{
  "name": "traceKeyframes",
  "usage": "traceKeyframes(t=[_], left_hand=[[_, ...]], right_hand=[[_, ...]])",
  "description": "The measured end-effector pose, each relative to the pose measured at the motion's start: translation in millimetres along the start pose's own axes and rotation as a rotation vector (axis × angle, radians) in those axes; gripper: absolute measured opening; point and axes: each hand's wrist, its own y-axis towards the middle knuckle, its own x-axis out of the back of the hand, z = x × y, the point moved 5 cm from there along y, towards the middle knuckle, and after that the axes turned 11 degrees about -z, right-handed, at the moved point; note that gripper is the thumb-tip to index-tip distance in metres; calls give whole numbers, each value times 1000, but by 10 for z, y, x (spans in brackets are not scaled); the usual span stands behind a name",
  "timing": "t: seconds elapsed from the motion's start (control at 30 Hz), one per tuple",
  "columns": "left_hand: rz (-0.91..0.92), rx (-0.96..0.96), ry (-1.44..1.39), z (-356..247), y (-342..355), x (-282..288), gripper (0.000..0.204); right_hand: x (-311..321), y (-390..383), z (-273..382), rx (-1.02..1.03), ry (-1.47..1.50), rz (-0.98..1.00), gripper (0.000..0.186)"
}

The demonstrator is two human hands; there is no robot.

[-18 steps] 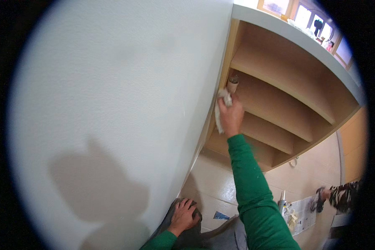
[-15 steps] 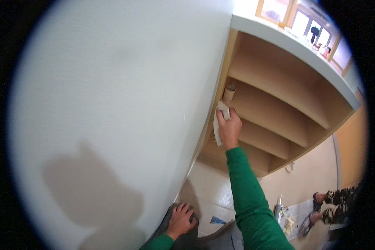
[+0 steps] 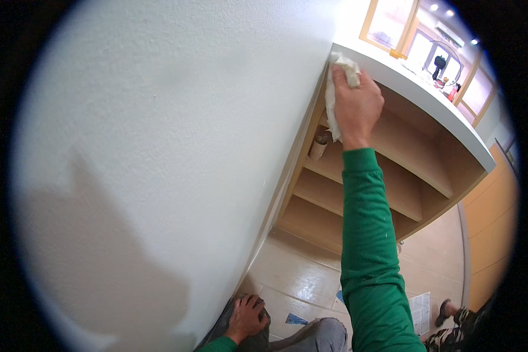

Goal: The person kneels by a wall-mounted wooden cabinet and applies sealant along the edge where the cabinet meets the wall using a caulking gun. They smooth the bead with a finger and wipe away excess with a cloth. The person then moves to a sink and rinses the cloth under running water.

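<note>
From far away, I see glowing windows (image 3: 388,24) and little ceiling lights (image 3: 450,12) at the top right. A big soft shadow (image 3: 102,258) sits on the bright wall (image 3: 182,135), and the floor (image 3: 296,274) shines. Things bend near my view's round black edge.

The cloth (image 3: 349,69) is off-white, the sleeves (image 3: 369,234) plain green, the jeans (image 3: 324,335) grey, the wall (image 3: 188,146) pale grey-white, the shelf unit (image 3: 413,155) light tan, the worktop (image 3: 429,91) white, the floor (image 3: 299,270) beige, the scrap (image 3: 296,319) blue, and another person's trousers (image 3: 449,340) camouflage-patterned.
</note>
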Motion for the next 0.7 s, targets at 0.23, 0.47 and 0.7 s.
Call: traceKeyframes(t=[0.23, 0.47, 0.7], left_hand=[[-67, -49, 6, 83, 13, 4, 49], [-60, -34, -10, -11, 16, 102, 47], [-5, 6, -23, -38, 58, 77, 46]], right_hand=[[-173, -207, -321, -87, 74, 68, 37], [17, 82, -185, 26, 7, 70, 40], [-90, -373, -435, 63, -143, 162, 33]])
